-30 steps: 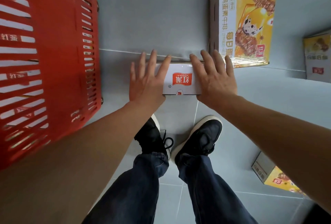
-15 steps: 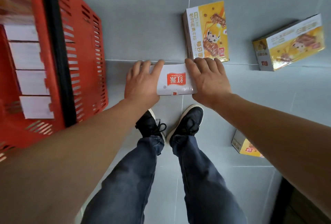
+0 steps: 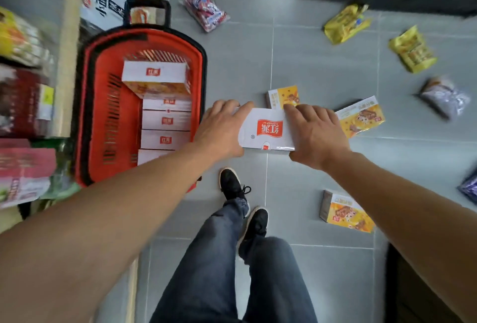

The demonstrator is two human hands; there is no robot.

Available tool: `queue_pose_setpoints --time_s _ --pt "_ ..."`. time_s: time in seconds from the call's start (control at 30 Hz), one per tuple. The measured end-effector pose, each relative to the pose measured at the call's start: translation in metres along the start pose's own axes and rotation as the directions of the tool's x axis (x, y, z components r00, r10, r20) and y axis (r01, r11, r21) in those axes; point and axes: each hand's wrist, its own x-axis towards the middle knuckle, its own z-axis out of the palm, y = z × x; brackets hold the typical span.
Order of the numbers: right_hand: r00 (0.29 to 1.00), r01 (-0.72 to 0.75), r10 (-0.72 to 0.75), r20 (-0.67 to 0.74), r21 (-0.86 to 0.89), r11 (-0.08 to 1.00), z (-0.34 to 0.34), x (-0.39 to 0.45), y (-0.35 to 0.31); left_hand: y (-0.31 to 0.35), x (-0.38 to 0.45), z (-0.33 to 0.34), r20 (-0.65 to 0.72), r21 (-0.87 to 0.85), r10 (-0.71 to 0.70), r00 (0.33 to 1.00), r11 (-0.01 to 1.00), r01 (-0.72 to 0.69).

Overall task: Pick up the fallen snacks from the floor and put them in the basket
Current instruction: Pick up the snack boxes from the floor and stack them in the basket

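The white box (image 3: 267, 130), a second ago low by the shoes, has been lifted between left hand (image 3: 222, 127) and right hand (image 3: 316, 134), fingers clamped on its ends, just beside the red basket (image 3: 87, 105), ready for loading.

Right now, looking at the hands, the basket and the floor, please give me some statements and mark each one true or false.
1. Both hands hold one white box, the left hand at one end and the right hand at the other. True.
2. The red basket is empty. False: several white boxes already lie inside it.
3. Yellow snack boxes lie on the floor. True.
4. The held box is already above the basket. False: it is beside the basket, over the floor tiles.
5. All snacks on the floor are boxes. False: bags lie there too, such as two yellow bags.
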Motion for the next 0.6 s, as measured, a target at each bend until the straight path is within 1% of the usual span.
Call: queue_pose_setpoints --time_s 0.1,0.17,0.23,0.3,0.47,0.6 --pt "1.000 0.024 -0.024 0.001 -0.001 1.000 -0.040 -0.027 -0.021 0.002 -0.036 -0.042 0.007 0.022 0.010 1.000 1.000 -0.011" --pt "0.998 0.062 -0.062 -0.030 -0.014 0.998 -0.064 -0.050 -0.044 -0.001 -0.071 -0.071 0.006 0.027 0.005 1.000 1.000 -0.006" --pt "0.996 0.086 -0.086 -0.021 -0.008 0.996 -0.079 -0.062 -0.062 -0.006 -0.095 -0.087 0.016 0.046 -0.004 1.000 0.999 0.003" --pt "0.992 0.118 -0.118 -0.032 -0.012 0.993 -0.092 -0.079 -0.087 -0.014 -0.127 -0.102 -0.004 0.081 -0.022 1.000 0.996 0.022" --pt "0.979 0.177 -0.177 -0.096 -0.012 0.984 -0.118 -0.111 -0.145 -0.045 -0.189 -0.133 -0.038 0.123 -0.048 0.998 0.991 0.052" --pt "0.970 0.223 -0.224 -0.094 -0.021 0.974 -0.137 -0.123 -0.190 -0.071 -0.234 -0.152 -0.058 0.144 -0.098 0.994 0.984 0.105"
